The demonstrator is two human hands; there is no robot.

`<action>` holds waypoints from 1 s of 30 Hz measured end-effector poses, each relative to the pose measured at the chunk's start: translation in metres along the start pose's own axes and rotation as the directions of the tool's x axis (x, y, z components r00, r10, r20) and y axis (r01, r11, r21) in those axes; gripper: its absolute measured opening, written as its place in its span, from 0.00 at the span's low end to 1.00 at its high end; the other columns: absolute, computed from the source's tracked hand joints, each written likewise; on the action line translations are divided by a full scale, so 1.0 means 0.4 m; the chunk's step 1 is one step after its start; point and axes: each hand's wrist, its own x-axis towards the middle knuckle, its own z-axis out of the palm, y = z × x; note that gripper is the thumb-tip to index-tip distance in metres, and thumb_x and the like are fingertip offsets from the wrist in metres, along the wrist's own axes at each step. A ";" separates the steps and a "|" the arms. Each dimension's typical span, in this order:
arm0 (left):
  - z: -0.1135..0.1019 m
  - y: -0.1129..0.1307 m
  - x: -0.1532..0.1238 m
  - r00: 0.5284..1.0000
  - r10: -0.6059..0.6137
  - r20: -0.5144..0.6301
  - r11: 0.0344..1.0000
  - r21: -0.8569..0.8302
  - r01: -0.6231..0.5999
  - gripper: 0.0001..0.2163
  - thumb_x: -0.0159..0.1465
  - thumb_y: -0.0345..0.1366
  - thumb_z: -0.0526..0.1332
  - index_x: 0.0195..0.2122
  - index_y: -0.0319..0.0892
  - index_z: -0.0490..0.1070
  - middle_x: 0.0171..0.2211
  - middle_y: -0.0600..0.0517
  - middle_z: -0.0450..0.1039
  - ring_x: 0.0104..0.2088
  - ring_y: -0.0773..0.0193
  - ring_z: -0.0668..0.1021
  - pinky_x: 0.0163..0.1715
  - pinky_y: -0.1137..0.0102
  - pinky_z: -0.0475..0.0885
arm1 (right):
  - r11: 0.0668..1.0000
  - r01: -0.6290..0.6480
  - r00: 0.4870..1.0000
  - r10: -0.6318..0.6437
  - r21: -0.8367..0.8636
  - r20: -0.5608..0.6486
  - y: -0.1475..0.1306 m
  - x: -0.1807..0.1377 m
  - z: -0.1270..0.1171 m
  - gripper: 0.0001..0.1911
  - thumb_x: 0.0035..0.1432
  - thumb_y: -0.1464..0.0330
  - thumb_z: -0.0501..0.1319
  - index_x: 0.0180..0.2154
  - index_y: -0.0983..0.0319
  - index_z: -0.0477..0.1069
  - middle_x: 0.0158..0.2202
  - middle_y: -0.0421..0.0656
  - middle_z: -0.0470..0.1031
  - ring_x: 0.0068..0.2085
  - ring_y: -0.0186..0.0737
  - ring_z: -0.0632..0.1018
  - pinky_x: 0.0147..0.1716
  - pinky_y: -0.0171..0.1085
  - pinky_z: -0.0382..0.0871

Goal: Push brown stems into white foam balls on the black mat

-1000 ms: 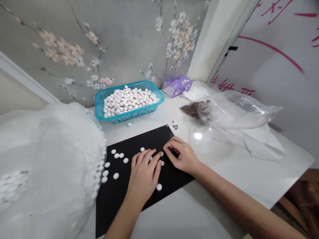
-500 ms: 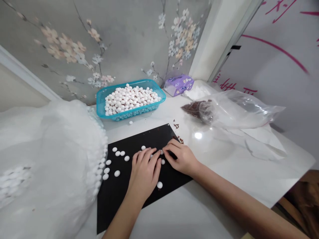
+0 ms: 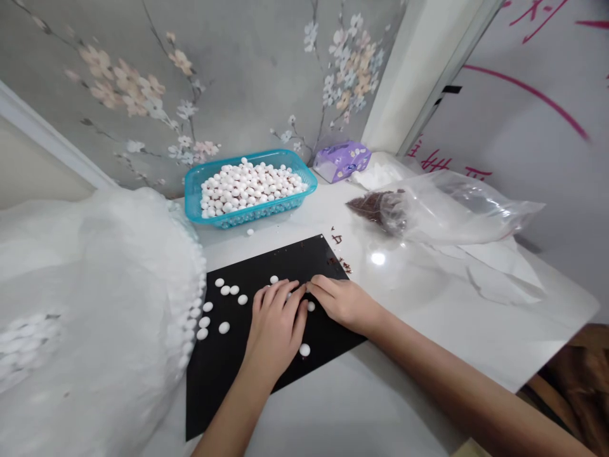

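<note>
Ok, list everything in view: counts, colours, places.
Mat: one, black, central
Loose balls: dozen-odd, white, mostly on mat
Heaped balls: many, white, in basket
Basket: one, blue, behind mat
Tissue pack: one, purple, beside basket
Plastic bag: one, clear, right
Shreds: many, brown, bag and table
Sheets: some, white, right
Sack: one, white, left
Table: one, white, underneath
Wall: one, grey, behind
Board: one, pale, right
Left hand: one, over mat
Right hand: one, beside left

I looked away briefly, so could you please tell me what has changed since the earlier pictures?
The right hand has moved toward the left hand, its fingers now covering a white ball; brown scraps beyond the hand have come into view. The left hand and blue basket stayed put.
</note>
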 end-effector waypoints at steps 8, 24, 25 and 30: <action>-0.001 0.001 -0.002 1.000 0.001 0.000 1.000 0.001 -0.001 0.12 0.65 0.32 0.52 0.47 0.41 0.69 0.46 0.47 0.73 0.49 0.55 0.70 0.48 0.56 0.63 | 0.998 -0.011 0.998 0.015 0.066 -0.061 0.007 -0.003 0.001 0.12 0.62 0.76 0.46 0.37 0.67 0.68 0.33 0.46 0.71 0.30 0.34 0.74 0.24 0.31 0.68; 0.000 0.000 0.001 1.000 -0.018 -0.004 1.000 0.004 0.018 0.12 0.64 0.31 0.52 0.46 0.41 0.70 0.46 0.48 0.74 0.48 0.55 0.71 0.48 0.57 0.63 | 0.962 -0.155 0.987 0.162 0.226 -0.013 0.008 0.001 0.005 0.10 0.62 0.71 0.49 0.42 0.64 0.66 0.36 0.46 0.72 0.33 0.35 0.75 0.24 0.30 0.68; 0.000 0.001 0.001 1.000 -0.017 -0.004 1.000 0.005 0.017 0.12 0.64 0.30 0.51 0.46 0.41 0.70 0.46 0.48 0.74 0.48 0.55 0.71 0.48 0.57 0.63 | 0.962 -0.157 0.987 0.163 0.225 -0.005 0.008 0.001 0.005 0.10 0.62 0.71 0.49 0.43 0.64 0.66 0.36 0.46 0.72 0.33 0.35 0.75 0.24 0.30 0.68; -0.001 0.002 -0.001 1.000 -0.016 -0.016 1.000 0.005 0.016 0.12 0.64 0.30 0.52 0.45 0.40 0.71 0.45 0.48 0.74 0.48 0.55 0.71 0.48 0.57 0.63 | 0.964 -0.163 0.986 0.168 0.212 -0.007 0.010 0.000 0.007 0.09 0.62 0.70 0.50 0.42 0.64 0.66 0.35 0.45 0.72 0.31 0.34 0.75 0.23 0.30 0.67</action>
